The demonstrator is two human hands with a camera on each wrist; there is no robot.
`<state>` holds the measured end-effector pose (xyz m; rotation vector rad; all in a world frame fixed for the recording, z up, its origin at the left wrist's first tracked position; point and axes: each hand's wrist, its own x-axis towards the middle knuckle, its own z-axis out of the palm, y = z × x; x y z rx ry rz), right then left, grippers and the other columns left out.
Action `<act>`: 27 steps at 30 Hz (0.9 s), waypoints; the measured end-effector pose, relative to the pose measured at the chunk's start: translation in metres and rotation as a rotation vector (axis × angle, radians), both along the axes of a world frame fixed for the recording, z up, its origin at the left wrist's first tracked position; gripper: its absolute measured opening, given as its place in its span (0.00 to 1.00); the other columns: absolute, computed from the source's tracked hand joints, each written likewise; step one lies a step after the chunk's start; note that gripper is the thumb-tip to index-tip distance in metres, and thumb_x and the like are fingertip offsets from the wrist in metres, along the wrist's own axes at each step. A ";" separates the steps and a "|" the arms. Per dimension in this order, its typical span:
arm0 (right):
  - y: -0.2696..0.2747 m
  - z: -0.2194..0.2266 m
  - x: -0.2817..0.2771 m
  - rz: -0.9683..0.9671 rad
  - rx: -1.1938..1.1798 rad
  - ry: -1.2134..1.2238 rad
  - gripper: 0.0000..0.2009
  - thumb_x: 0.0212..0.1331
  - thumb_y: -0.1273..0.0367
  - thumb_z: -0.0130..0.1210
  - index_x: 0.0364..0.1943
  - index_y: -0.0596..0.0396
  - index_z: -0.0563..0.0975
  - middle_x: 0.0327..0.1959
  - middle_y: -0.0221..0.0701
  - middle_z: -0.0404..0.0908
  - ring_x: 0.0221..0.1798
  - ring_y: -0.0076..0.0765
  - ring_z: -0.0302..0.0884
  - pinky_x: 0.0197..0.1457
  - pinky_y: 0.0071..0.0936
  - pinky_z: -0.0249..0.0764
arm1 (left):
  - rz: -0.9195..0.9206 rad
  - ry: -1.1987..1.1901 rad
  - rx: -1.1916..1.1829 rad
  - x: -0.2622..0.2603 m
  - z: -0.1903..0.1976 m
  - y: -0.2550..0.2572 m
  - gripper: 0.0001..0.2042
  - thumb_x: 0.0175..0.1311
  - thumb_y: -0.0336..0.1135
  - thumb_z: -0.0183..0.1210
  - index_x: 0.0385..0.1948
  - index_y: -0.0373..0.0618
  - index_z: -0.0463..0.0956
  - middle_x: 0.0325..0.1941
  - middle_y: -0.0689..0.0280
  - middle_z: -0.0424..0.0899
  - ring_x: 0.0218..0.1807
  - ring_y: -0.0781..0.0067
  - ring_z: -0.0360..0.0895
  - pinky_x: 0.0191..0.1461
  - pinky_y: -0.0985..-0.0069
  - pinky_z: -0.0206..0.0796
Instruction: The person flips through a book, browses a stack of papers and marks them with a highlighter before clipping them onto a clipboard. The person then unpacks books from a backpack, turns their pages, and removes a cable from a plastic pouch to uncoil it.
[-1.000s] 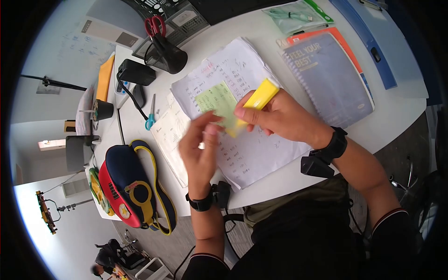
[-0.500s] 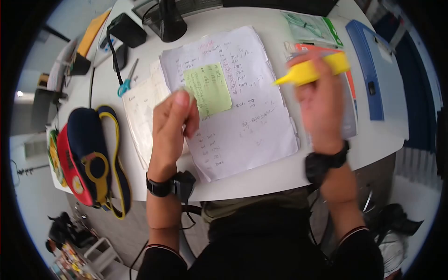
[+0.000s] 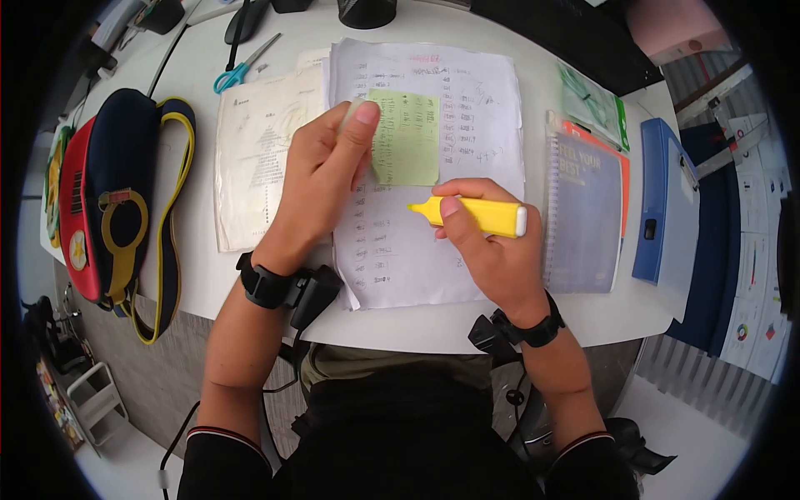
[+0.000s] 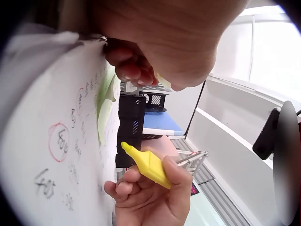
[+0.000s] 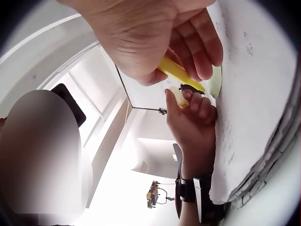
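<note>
Left hand: the left hand (image 3: 315, 179) is at the left side of the written sheets, thumb and bent fingers pinching a small pale yellow piece (image 5: 178, 97), seen best from the right wrist.
Right hand: the right hand (image 3: 500, 258) pinches the highlighter (image 3: 487, 217) between thumb and fingers, over the lower right part of the sheets.
Highlighter: yellow, with a pale end, lying roughly level in the grip; its narrow tip points left, toward the left hand, and is bare. Whether the tip touches paper, I cannot tell.
Green note: the green note (image 3: 408, 142) lies on the sheets between the hands, covered with small handwriting, its left edge beside the left fingers.
Sheets: the stack of white sheets (image 3: 417, 258), handwritten in dark ink with some red marks, rests on the desk (image 3: 425, 332).
Left of the sheets: an off-white booklet (image 3: 258, 154) lies next to them; the blue-handled scissors (image 3: 242, 71) lie above it, and a red and navy bag-like item (image 3: 117, 187) with a yellow-edged strap sits farther left.
Right of the sheets: a spiral notebook (image 3: 583, 221) overlaps something orange (image 3: 625, 200); above is a clear packet (image 3: 592, 104) with a green edge, and farther right a blue file (image 3: 664, 200).
Wrists: each wears a black strap with a dark device.
</note>
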<state>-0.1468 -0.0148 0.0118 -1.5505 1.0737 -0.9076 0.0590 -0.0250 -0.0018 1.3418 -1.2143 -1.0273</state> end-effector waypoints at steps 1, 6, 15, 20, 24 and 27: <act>0.000 0.000 0.001 -0.003 0.003 0.033 0.07 0.62 0.69 0.61 0.39 0.59 0.82 0.23 0.30 0.83 0.26 0.16 0.77 0.30 0.18 0.73 | 0.010 0.005 0.001 0.000 0.000 0.000 0.24 0.76 0.56 0.45 0.22 0.49 0.67 0.18 0.75 0.64 0.20 0.87 0.57 0.24 0.83 0.48; 0.005 -0.005 0.007 0.023 -0.032 0.083 0.07 0.60 0.70 0.62 0.39 0.59 0.82 0.24 0.30 0.83 0.26 0.16 0.77 0.31 0.18 0.74 | -0.006 0.070 0.026 0.001 0.003 0.001 0.25 0.73 0.57 0.52 0.23 0.43 0.70 0.17 0.75 0.65 0.23 0.86 0.57 0.26 0.81 0.50; 0.006 -0.007 0.009 0.078 -0.044 0.138 0.07 0.60 0.71 0.62 0.39 0.58 0.82 0.26 0.31 0.85 0.27 0.19 0.80 0.32 0.19 0.75 | 0.000 0.019 0.034 0.001 -0.003 0.000 0.28 0.72 0.57 0.53 0.20 0.40 0.68 0.16 0.74 0.61 0.22 0.84 0.54 0.24 0.78 0.50; 0.008 -0.009 0.010 0.105 -0.084 0.152 0.07 0.59 0.71 0.63 0.38 0.58 0.82 0.25 0.31 0.85 0.27 0.22 0.82 0.33 0.21 0.76 | 0.011 -0.020 -0.006 0.001 -0.012 -0.002 0.29 0.72 0.57 0.53 0.18 0.40 0.65 0.14 0.71 0.58 0.21 0.83 0.52 0.22 0.75 0.49; 0.008 -0.008 0.013 0.142 -0.172 0.196 0.06 0.58 0.71 0.63 0.38 0.57 0.82 0.24 0.31 0.84 0.25 0.24 0.82 0.32 0.22 0.76 | 0.008 -0.087 -0.001 0.000 -0.014 -0.003 0.29 0.72 0.57 0.53 0.17 0.39 0.64 0.12 0.68 0.57 0.19 0.81 0.52 0.21 0.73 0.50; 0.002 -0.007 0.007 0.070 -0.212 0.260 0.06 0.59 0.71 0.62 0.38 0.57 0.82 0.23 0.31 0.84 0.24 0.24 0.81 0.30 0.22 0.76 | 0.006 -0.119 -0.008 -0.002 -0.012 -0.002 0.30 0.72 0.57 0.53 0.17 0.38 0.65 0.11 0.66 0.59 0.18 0.79 0.53 0.20 0.72 0.51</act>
